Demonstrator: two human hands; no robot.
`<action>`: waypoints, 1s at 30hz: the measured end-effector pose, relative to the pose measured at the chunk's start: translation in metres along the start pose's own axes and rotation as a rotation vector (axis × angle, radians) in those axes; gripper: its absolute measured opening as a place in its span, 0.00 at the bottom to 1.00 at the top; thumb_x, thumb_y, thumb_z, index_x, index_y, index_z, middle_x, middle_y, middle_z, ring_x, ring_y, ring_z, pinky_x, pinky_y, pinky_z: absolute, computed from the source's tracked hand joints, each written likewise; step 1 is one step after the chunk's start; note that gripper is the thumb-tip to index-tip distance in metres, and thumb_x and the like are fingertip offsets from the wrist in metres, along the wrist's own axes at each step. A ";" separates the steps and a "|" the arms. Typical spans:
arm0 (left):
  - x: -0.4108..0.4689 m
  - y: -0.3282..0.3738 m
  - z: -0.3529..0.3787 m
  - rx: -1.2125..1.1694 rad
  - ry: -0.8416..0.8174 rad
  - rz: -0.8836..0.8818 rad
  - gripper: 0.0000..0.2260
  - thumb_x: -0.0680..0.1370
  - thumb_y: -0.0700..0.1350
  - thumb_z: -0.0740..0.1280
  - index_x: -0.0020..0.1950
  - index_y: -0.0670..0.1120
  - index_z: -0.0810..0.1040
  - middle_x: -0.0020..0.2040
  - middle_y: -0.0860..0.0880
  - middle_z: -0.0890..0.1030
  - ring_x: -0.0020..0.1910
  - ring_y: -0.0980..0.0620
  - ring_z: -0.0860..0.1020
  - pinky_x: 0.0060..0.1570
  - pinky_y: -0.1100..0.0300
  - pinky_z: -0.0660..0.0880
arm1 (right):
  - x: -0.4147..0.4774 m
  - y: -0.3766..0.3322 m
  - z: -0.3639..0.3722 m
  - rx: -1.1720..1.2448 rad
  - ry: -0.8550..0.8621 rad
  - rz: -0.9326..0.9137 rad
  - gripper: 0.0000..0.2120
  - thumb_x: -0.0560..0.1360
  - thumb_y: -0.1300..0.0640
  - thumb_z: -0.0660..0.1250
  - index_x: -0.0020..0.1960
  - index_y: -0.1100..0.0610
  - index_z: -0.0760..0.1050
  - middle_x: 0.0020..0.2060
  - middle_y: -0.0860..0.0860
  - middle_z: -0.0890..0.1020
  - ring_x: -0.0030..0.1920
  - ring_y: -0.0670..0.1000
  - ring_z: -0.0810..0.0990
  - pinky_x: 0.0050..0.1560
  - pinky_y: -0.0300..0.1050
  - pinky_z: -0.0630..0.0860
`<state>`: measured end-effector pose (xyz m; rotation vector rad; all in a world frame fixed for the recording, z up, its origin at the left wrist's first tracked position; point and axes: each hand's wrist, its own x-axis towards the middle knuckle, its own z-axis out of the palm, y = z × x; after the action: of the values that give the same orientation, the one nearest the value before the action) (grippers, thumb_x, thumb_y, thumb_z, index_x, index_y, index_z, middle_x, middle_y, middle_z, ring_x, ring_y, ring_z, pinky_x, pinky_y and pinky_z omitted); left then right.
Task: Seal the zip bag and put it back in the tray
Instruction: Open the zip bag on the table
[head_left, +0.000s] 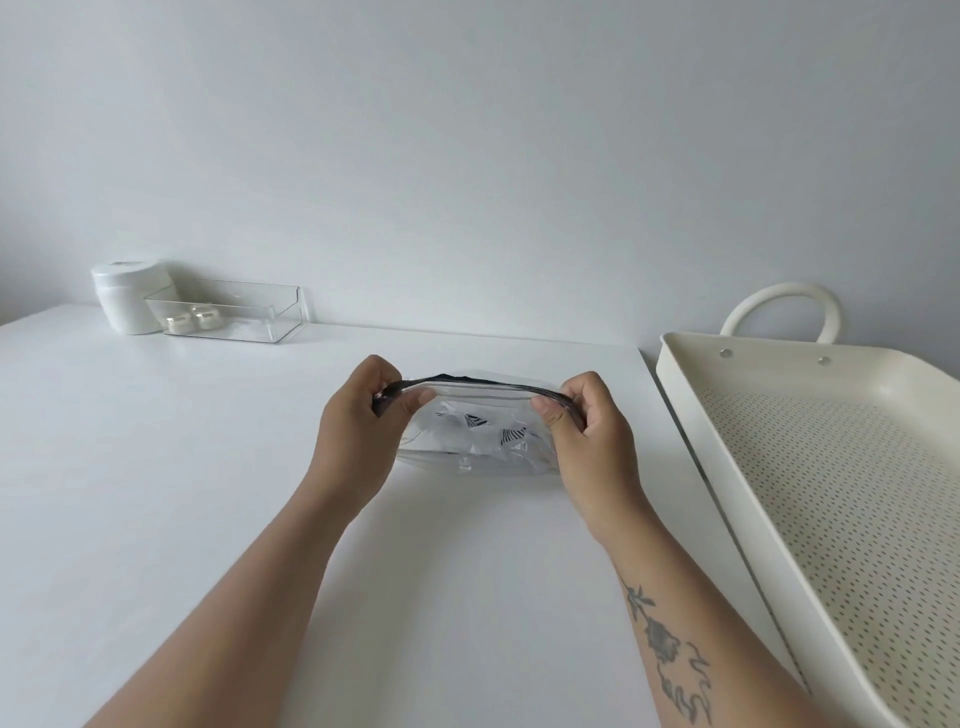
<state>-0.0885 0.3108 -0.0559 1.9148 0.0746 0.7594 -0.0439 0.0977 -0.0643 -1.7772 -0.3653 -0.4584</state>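
We are at the sealing step: our left hand (358, 415) and right hand (582, 421) pinch opposite ends of the bag (478, 431) on the table (208, 467). Next we press along its gaping strip; the tray (691, 415) waits right.

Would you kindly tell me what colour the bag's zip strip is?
The zip strip is black; head view.

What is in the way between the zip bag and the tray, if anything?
Nothing visible. The left hand and right hand pinch the zip bag at its top corners; only bare table lies between it and the tray on the right. The clear box sits far back left, off the path.
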 end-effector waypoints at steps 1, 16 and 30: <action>-0.001 0.001 0.002 0.021 0.028 0.020 0.16 0.75 0.49 0.71 0.37 0.49 0.65 0.26 0.58 0.64 0.26 0.58 0.60 0.23 0.69 0.59 | 0.000 -0.001 0.001 -0.019 0.018 -0.022 0.15 0.76 0.55 0.68 0.38 0.54 0.63 0.29 0.45 0.65 0.29 0.44 0.61 0.28 0.34 0.61; -0.006 0.014 0.014 -0.204 0.177 -0.302 0.20 0.74 0.60 0.68 0.36 0.49 0.62 0.29 0.56 0.64 0.29 0.52 0.64 0.34 0.58 0.67 | 0.001 -0.014 0.009 0.075 0.035 0.208 0.24 0.71 0.38 0.69 0.32 0.51 0.60 0.26 0.44 0.64 0.29 0.46 0.62 0.28 0.36 0.62; 0.005 0.011 -0.018 -1.023 -0.106 -0.402 0.02 0.76 0.44 0.70 0.44 0.48 0.78 0.41 0.49 0.81 0.40 0.51 0.80 0.46 0.61 0.80 | 0.010 -0.022 -0.011 1.112 -0.278 0.482 0.07 0.75 0.57 0.69 0.52 0.56 0.78 0.49 0.54 0.84 0.53 0.55 0.82 0.57 0.50 0.80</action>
<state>-0.0967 0.3220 -0.0395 0.9114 -0.0016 0.3033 -0.0468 0.0930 -0.0383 -0.7716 -0.2788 0.3207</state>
